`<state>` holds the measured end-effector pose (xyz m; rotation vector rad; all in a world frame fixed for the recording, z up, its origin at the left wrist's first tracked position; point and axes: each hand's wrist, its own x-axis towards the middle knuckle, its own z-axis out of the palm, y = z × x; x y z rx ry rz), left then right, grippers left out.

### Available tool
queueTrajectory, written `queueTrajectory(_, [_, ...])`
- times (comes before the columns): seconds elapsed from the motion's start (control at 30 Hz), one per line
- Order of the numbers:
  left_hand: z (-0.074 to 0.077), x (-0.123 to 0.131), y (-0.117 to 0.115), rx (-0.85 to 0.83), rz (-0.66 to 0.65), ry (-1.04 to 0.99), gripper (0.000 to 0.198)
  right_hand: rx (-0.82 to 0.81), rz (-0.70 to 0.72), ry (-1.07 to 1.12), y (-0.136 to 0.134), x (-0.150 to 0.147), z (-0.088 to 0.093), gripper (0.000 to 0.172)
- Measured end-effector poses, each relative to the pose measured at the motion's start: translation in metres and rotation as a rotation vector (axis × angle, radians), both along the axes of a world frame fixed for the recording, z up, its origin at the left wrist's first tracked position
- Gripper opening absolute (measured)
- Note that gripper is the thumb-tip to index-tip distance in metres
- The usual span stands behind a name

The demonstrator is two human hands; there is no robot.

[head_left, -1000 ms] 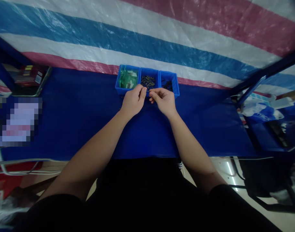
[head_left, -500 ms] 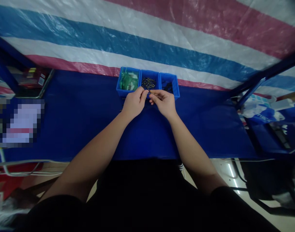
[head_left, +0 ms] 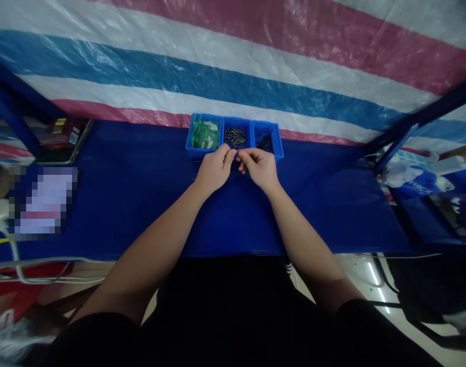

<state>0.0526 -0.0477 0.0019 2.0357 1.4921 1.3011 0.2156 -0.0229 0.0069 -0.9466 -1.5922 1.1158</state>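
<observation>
My left hand (head_left: 216, 167) is closed in a pinch, its thumb and forefinger nearly meeting the fingertips of my right hand (head_left: 260, 165). The right hand pinches too, with its other fingers curled under. Whatever sits between the fingertips is too small to make out. Both hands are just in front of three joined blue bins. Clear bags with green and white bits fill the left bin (head_left: 188, 146). Loose dark and brassy screws (head_left: 235, 136) lie in the middle bin (head_left: 236, 121). In the right bin (head_left: 266, 125) are small black parts (head_left: 266, 142), partly hidden by my right hand.
The bins stand on a blue table (head_left: 137, 188) against a striped plastic sheet (head_left: 233, 66). Several small thin pieces lie beside my left hand. A red box (head_left: 62, 133) and a blurred-out panel (head_left: 45, 201) are at the left. Plastic packaging (head_left: 416, 176) sits at the right.
The view has shifted slightly, so the bins and table appear a little lower. My fingertips have stayed together; the thin piece seen between them before is now hardly visible.
</observation>
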Motion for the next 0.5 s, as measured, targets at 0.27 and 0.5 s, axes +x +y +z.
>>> queueTrajectory(0.27, [0.0031,-0.0005,-0.0005,-0.037,0.037,-0.03,0.044,0.029,0.027,0.023,-0.0001,-0.0012,-0.0024,0.034])
queueTrajectory(0.5, [0.0018,0.0003,-0.0024,-0.028,-0.071,-0.077,0.031,0.013,-0.013,-0.122,-0.0044,0.0012,0.0055,0.05])
